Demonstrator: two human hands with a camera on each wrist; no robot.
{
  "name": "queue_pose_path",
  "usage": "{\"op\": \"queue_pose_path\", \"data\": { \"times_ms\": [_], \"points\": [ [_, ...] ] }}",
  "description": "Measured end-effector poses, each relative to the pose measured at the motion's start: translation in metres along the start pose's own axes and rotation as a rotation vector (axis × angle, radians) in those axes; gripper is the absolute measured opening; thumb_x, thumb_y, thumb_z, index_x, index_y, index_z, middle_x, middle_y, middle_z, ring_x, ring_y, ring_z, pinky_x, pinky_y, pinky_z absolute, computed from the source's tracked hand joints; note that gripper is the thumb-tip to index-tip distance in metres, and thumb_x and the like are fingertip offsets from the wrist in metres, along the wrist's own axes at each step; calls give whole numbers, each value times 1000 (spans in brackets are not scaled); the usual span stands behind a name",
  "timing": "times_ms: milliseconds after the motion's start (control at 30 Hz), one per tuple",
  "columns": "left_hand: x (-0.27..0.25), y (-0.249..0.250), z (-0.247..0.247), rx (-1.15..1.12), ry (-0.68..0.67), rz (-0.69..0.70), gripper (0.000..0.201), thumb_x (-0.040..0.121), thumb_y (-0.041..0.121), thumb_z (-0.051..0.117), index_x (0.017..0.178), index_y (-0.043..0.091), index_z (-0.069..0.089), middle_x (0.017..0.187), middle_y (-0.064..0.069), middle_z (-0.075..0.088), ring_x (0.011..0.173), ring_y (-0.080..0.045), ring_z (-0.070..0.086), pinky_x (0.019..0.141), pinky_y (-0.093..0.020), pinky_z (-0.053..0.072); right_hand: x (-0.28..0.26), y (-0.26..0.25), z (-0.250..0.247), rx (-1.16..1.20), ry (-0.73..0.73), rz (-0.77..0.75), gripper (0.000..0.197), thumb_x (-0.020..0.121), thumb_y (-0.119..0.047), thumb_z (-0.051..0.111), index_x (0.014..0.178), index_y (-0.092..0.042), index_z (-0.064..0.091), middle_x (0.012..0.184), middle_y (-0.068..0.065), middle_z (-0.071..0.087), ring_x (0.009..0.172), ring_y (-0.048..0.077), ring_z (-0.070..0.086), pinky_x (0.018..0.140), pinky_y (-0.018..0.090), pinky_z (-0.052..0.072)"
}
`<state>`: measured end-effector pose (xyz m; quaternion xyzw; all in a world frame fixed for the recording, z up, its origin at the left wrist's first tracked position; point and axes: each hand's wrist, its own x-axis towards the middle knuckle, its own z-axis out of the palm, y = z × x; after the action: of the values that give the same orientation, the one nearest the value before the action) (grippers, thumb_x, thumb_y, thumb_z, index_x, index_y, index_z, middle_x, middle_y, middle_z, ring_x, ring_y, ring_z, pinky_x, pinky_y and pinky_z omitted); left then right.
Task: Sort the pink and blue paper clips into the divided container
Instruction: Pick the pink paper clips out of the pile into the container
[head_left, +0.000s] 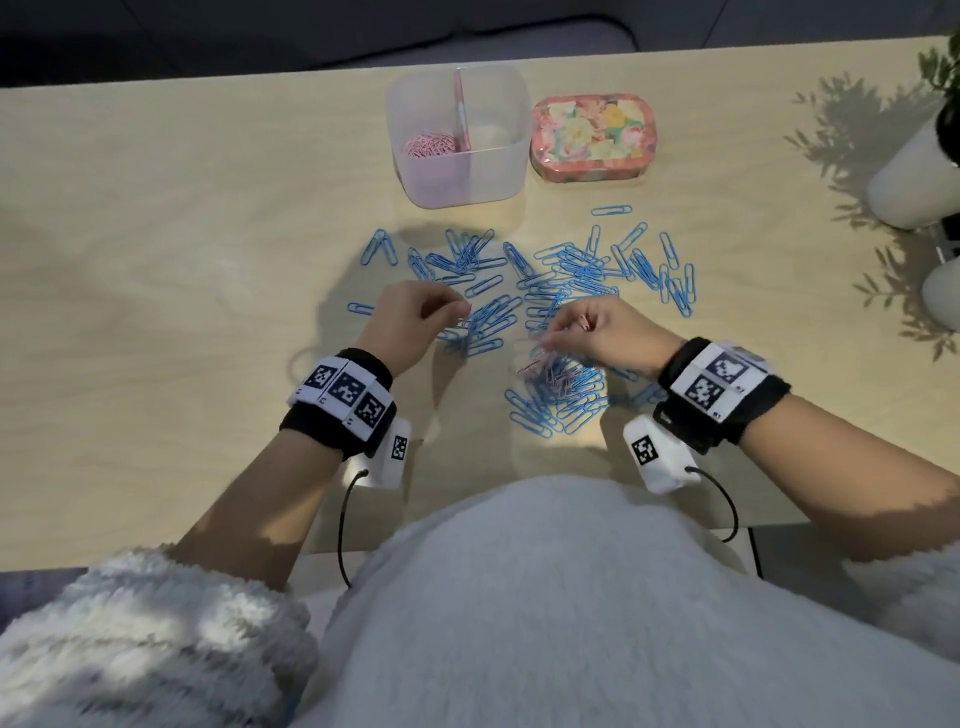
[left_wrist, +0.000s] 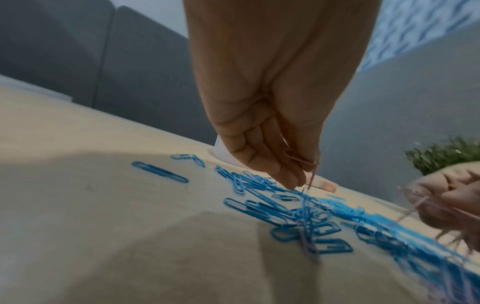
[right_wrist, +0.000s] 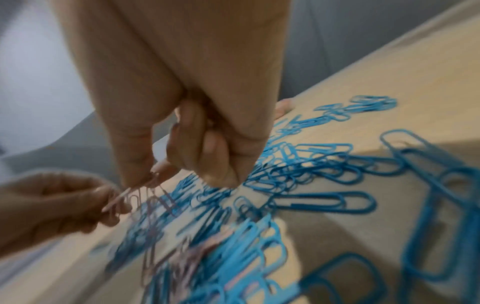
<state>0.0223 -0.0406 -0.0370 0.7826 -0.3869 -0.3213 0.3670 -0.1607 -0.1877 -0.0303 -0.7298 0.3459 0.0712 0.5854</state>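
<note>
A clear divided container (head_left: 483, 179) stands at the back of the table; its left compartment holds pink paper clips (head_left: 430, 145). Many blue paper clips (head_left: 576, 275) lie spread in front of it. A few pink clips (head_left: 548, 370) are mixed into the near heap. My left hand (head_left: 458, 312) hovers over the blue clips and pinches pink clips (left_wrist: 298, 159) between thumb and fingers. My right hand (head_left: 557, 332) is close beside it, pinching pink clips (right_wrist: 152, 181) above the near heap, with more pink showing in its curled fingers (head_left: 584, 325).
A floral tin (head_left: 595, 137) sits right of the container. White pots (head_left: 919, 176) with a plant stand at the table's right edge. Bare wooden table (head_left: 171, 234) stretches to the left. My fluffy white sleeves and body are at the near edge.
</note>
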Motion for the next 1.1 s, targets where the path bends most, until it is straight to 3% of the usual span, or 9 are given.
{"op": "queue_pose_path", "data": {
  "times_ms": [167, 300, 500, 633, 700, 800, 867, 967, 1100],
  "points": [
    [1, -2, 4, -410, -34, -119, 14, 90, 11, 57, 83, 14, 69, 76, 7, 73, 69, -5, 68, 69, -19, 54, 4, -2, -19, 341, -1, 136, 21, 88, -2, 51, 67, -3, 55, 59, 15, 55, 34, 8, 37, 35, 15, 25],
    [3, -2, 5, -545, -42, -190, 19, 94, 10, 49, 81, 14, 63, 79, -1, 66, 63, -4, 64, 59, -14, 52, 6, -1, -24, 512, 46, 140, 20, 87, 7, 41, 75, -4, 54, 46, 3, 58, 32, 9, 46, 36, 16, 31],
    [5, -2, -4, -836, -123, -541, 31, 92, 23, 39, 62, 18, 42, 51, 5, 51, 52, -12, 52, 47, -17, 45, 10, -6, -11, 633, -59, 250, 34, 91, -19, 38, 59, -12, 43, 48, 1, 46, 34, 13, 42, 36, 17, 33],
    [1, -5, -2, -479, -165, -461, 31, 96, 24, 44, 66, 18, 45, 58, 3, 48, 45, -5, 50, 44, -14, 39, 14, 0, 10, -53, 50, 4, 35, 86, -26, 63, 60, -9, 48, 47, -2, 44, 34, 3, 37, 38, 17, 31],
    [-1, -5, 2, -203, -194, -392, 26, 96, 20, 44, 71, 15, 50, 65, -1, 48, 49, -8, 51, 48, -19, 39, 16, 1, 18, -390, 47, -109, 21, 80, -23, 69, 70, -8, 59, 60, -2, 51, 50, 1, 46, 53, 19, 36],
    [-3, -5, 7, 253, -220, -250, 26, 90, 36, 54, 83, 10, 56, 75, -1, 54, 71, -18, 50, 67, -29, 39, 16, 0, 26, -690, -4, -114, 15, 78, -26, 68, 85, -14, 61, 85, 2, 61, 82, 19, 58, 70, 29, 42],
    [-6, -4, 13, 453, -208, -203, 32, 82, 42, 62, 85, 12, 55, 81, -1, 57, 79, -22, 54, 72, -33, 40, 16, -2, 29, -781, -30, -98, 11, 79, -24, 66, 85, -15, 62, 94, 4, 64, 90, 23, 58, 71, 30, 41],
    [-9, -4, 20, 530, -172, -142, 11, 85, 24, 58, 83, 15, 52, 85, -4, 56, 90, -29, 59, 70, -30, 38, 20, -6, 30, -832, -119, -75, 5, 82, -21, 62, 80, -17, 62, 96, 3, 67, 89, 23, 59, 70, 30, 40],
    [-9, -5, 20, 512, -143, -129, 6, 88, 17, 51, 89, 12, 52, 93, -11, 62, 92, -31, 59, 73, -32, 41, 25, -16, 22, -724, -236, -68, 6, 82, -14, 60, 76, -12, 62, 75, 4, 63, 72, 17, 53, 57, 20, 40]
  ]
}}
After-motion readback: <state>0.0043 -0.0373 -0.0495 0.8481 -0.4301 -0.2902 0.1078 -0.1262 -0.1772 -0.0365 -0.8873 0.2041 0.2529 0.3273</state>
